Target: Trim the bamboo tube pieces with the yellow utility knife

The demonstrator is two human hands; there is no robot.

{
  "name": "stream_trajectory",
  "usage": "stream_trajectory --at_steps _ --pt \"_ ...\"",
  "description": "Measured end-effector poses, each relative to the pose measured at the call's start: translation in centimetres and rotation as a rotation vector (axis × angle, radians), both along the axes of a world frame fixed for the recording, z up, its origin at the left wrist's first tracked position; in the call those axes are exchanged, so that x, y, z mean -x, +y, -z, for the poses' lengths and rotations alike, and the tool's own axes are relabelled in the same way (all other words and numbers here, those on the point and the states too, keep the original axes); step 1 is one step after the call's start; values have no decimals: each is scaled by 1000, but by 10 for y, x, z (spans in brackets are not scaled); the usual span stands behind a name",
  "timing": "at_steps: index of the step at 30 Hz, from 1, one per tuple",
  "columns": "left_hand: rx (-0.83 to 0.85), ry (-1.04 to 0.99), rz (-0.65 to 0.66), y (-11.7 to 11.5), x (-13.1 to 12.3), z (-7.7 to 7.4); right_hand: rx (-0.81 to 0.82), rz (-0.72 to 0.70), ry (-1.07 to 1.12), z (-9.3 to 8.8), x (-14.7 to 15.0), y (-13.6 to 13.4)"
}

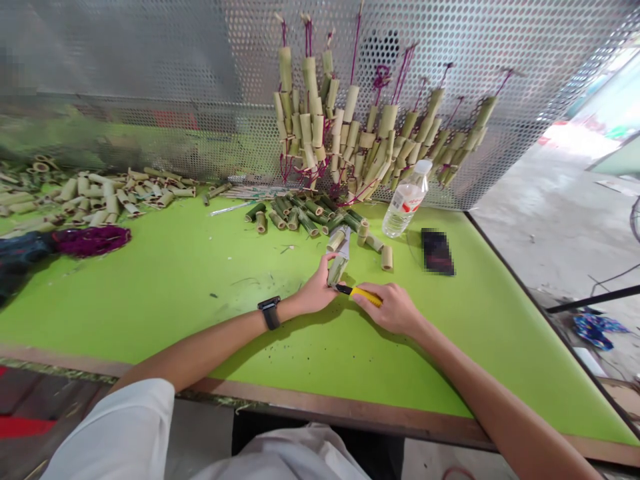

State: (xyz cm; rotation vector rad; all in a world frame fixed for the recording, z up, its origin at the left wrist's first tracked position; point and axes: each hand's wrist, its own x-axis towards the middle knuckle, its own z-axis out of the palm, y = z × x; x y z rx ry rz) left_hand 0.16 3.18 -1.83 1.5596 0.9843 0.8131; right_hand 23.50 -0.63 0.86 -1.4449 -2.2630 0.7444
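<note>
My left hand [320, 288], with a dark watch [271, 312] on its wrist, is closed around a short bamboo tube [337, 269] above the green table. In my right hand [393, 308] is a yellow utility knife [367, 295]. Its dark tip points left and meets the lower end of the tube, close to my left fingers. Just beyond the held tube, another pale bamboo piece [336, 239] lies by a light grey strip. More cut pieces, among them an upright one [387, 258], stand to the right.
A pile of green bamboo tubes [300, 215] lies at the table's back. Behind it, strung bamboo pieces [310, 127] hang on a perforated metal panel [190, 140]. A water bottle [404, 203] and dark pixelated object [438, 252] stand right; purple yarn [93, 241] and pale tubes [107, 197] lie left.
</note>
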Motion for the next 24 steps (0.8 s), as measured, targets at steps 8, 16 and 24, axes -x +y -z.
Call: stream_trajectory --at_steps 8,16,24 --pt "112 65 95 -7 3 -9 -160 336 45 4 -25 18" --pt "132 -33 -24 -1 -2 -4 -88 78 33 2 -6 3" --pt "72 -78 -11 0 -1 6 -46 56 -2 3 -3 2"
